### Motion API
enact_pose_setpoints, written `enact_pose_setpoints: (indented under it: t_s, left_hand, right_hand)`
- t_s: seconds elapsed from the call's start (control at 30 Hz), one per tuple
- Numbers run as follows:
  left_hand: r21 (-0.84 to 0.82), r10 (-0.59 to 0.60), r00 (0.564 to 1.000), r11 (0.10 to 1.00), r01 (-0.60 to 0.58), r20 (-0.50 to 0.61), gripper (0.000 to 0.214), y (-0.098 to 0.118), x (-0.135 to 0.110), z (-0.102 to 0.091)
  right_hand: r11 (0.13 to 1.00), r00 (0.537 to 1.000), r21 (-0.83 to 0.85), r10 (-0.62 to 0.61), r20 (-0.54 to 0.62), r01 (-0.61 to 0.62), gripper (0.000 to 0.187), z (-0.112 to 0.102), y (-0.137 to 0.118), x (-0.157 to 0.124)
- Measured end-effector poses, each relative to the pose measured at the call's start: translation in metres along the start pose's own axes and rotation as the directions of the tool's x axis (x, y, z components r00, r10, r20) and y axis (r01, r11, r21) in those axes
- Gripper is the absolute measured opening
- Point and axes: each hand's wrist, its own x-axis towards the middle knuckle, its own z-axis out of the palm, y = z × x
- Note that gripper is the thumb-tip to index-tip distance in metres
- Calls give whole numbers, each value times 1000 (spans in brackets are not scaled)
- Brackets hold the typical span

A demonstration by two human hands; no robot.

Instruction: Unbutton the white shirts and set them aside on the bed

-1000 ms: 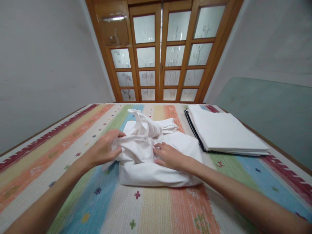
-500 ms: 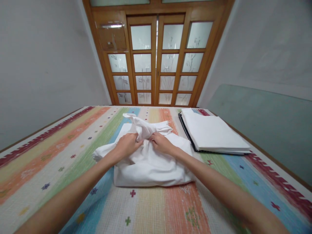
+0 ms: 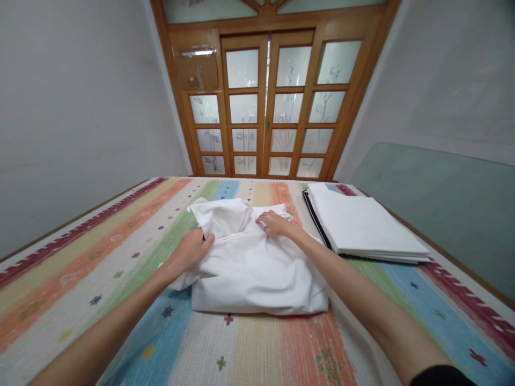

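A white cloth garment (image 3: 253,273) lies partly folded in the middle of a striped, multicoloured bedspread (image 3: 120,252). My left hand (image 3: 193,249) grips the cloth's left side, fingers pinched on a fold near its upper left corner. My right hand (image 3: 273,222) pinches the far upper edge of the cloth, about at its middle. Between my two hands the upper part of the cloth is spread out flat.
A stack of folded white cloths (image 3: 362,225) with a dark edge underneath lies to the right of the garment. Wooden doors with frosted glass panes (image 3: 265,107) stand beyond the bed. A pale green panel (image 3: 442,203) runs along the right side.
The bunched top of the cloth has been pulled apart and laid flatter. My left hand moved left and nearer, my right hand moved slightly farther away along the top edge.
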Motion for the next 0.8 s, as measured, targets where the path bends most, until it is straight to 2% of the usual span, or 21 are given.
enact_pose_setpoints:
  t_s: [0.13,0.27,0.33,0.4,0.43,0.5,0.6,0.67,0.73,0.77,0.8]
  left_hand:
    - [-69,26,999,997,-29,-46,40,-7,4,3]
    - [-133,38,994,990,-51,-101,40,-12,6,1]
    - [-136,13,994,990,-28,-108,40,-15,7,-1]
    - [-136,-12,992,991,-5,-124,40,-20,7,-5]
    - [-141,-27,989,990,7,-142,40,-22,7,-7]
    - [-167,-71,979,985,38,-194,40,-28,7,-11]
    - [-248,-144,952,966,75,-271,43,-35,6,-18]
    - [-317,-163,942,946,65,-294,45,-37,6,-21]
    - [-384,-172,939,922,47,-297,46,-36,5,-23]
    - [-415,-180,939,908,45,-293,47,-36,5,-24]
    - [-445,-192,939,894,48,-285,48,-35,5,-23]
  right_hand:
    - [997,998,-76,23,54,-18,48,-11,0,-8]
    - [965,996,-261,49,68,-30,31,-18,2,-15]
    - [946,995,-314,93,29,-80,28,-22,5,-17]
    - [927,979,-315,189,-77,-204,28,-27,11,-20]
    - [912,956,-295,249,-154,-285,28,-32,14,-21]
    - [869,874,-219,366,-319,-444,29,-43,23,-23]
    - [780,696,-56,520,-496,-623,34,-64,39,-24]
    - [703,586,51,629,-511,-709,38,-75,49,-23]
    - [641,536,103,709,-459,-760,40,-80,55,-20]
    - [627,535,114,733,-420,-770,40,-80,56,-19]
    - [637,560,127,742,-368,-760,41,-78,55,-16]
